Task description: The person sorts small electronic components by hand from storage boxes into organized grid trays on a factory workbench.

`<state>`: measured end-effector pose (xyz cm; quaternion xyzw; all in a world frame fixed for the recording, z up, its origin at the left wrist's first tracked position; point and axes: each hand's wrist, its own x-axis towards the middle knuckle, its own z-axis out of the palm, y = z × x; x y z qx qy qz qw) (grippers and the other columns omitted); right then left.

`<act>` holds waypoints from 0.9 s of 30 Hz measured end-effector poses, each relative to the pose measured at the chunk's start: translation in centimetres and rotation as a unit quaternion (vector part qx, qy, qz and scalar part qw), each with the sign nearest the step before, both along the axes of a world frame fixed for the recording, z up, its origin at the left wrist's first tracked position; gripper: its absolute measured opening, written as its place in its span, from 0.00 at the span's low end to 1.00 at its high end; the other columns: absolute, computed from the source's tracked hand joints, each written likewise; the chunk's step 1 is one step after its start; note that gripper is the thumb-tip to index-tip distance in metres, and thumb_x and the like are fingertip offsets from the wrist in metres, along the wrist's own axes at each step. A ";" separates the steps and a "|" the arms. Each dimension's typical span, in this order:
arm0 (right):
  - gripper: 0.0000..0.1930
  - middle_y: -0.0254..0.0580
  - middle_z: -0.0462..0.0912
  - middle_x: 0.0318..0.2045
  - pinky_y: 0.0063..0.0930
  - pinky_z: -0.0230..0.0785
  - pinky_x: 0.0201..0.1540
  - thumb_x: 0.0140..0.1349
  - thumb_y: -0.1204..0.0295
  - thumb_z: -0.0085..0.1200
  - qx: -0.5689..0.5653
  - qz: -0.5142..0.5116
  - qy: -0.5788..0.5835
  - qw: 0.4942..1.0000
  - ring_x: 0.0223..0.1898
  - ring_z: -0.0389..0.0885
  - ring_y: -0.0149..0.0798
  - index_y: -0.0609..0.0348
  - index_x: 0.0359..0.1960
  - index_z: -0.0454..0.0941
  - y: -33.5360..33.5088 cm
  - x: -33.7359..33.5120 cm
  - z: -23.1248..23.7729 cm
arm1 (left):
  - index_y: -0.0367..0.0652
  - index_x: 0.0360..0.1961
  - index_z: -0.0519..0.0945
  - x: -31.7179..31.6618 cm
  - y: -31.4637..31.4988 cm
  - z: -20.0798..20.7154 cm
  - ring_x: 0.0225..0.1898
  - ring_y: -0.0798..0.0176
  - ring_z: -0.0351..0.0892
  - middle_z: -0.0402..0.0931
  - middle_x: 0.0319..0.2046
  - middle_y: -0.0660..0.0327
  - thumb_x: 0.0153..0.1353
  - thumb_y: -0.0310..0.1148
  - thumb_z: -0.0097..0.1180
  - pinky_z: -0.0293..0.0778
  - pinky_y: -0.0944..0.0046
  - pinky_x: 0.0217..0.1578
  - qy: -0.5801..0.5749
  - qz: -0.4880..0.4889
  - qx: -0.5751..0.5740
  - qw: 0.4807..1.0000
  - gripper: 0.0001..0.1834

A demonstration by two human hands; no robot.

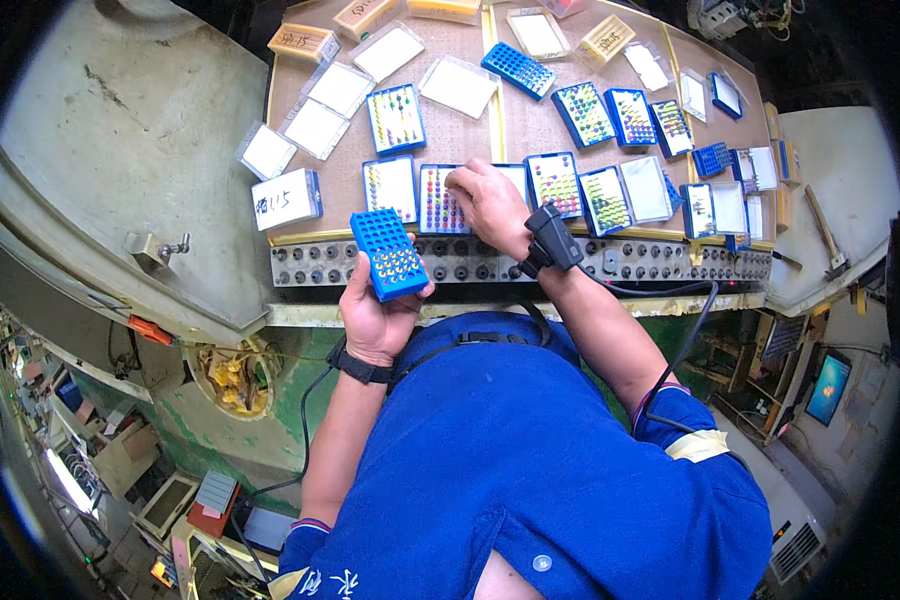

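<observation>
My left hand (378, 328) grips a blue perforated rack (374, 236) by its sides, tilted in front of the bench edge. Small yellow-ringed pins fill the rows nearer me; the far rows show bare holes. Bent over a blue-edged box (438, 208) of pins with coloured heads is my right hand (492, 205). Its fingers are pinched down at the rows, and whatever they hold is hidden. Just left of that box lies another blue box (390, 188) with pins in part of it. To the right sits a further box (553, 185) full of coloured pins.
Several blue pin boxes, clear lids and yellow boxes (304, 42) spread over the brown bench top (460, 125). A metal rail (320, 263) with round holes runs along the front edge. A hammer (825, 232) lies at the right; a black cable (670, 292) hangs by my right forearm.
</observation>
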<state>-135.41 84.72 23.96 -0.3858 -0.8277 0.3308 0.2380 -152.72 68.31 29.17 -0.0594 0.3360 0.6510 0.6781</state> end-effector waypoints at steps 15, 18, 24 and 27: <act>0.08 0.54 0.81 0.39 0.51 0.76 0.47 0.65 0.79 0.57 0.053 -0.007 0.038 0.998 0.42 0.81 0.61 0.61 0.44 0.78 -0.5 0.2 -0.7 | 0.29 0.69 0.69 0.2 -1.1 0.1 0.42 0.55 0.77 0.80 0.45 0.50 0.76 0.60 0.48 0.73 0.56 0.41 -0.004 -0.009 0.011 1.000 0.41; 0.10 0.55 0.81 0.40 0.52 0.77 0.48 0.65 0.76 0.59 0.047 0.018 -0.011 0.999 0.45 0.82 0.61 0.61 0.47 0.77 -0.6 0.1 -0.3 | 0.29 0.70 0.67 0.3 -1.1 0.4 0.43 0.54 0.78 0.80 0.46 0.49 0.75 0.60 0.49 0.74 0.56 0.42 -0.005 -0.011 0.025 1.000 0.42; 0.07 0.56 0.84 0.38 0.52 0.76 0.49 0.66 0.76 0.57 0.043 0.012 0.006 0.999 0.44 0.84 0.60 0.61 0.44 0.78 -0.5 0.1 0.2 | 0.30 0.73 0.66 -0.1 -1.3 -0.4 0.48 0.48 0.83 0.81 0.52 0.46 0.72 0.58 0.55 0.79 0.52 0.47 -0.047 -0.012 0.086 0.995 0.44; 0.06 0.53 0.85 0.37 0.51 0.77 0.48 0.64 0.76 0.57 0.049 0.026 -0.018 0.998 0.44 0.84 0.59 0.61 0.42 0.80 -0.5 0.2 0.5 | 0.31 0.75 0.62 0.0 -1.4 -0.1 0.49 0.49 0.80 0.79 0.54 0.47 0.71 0.59 0.56 0.78 0.52 0.49 -0.039 -0.019 0.076 0.996 0.46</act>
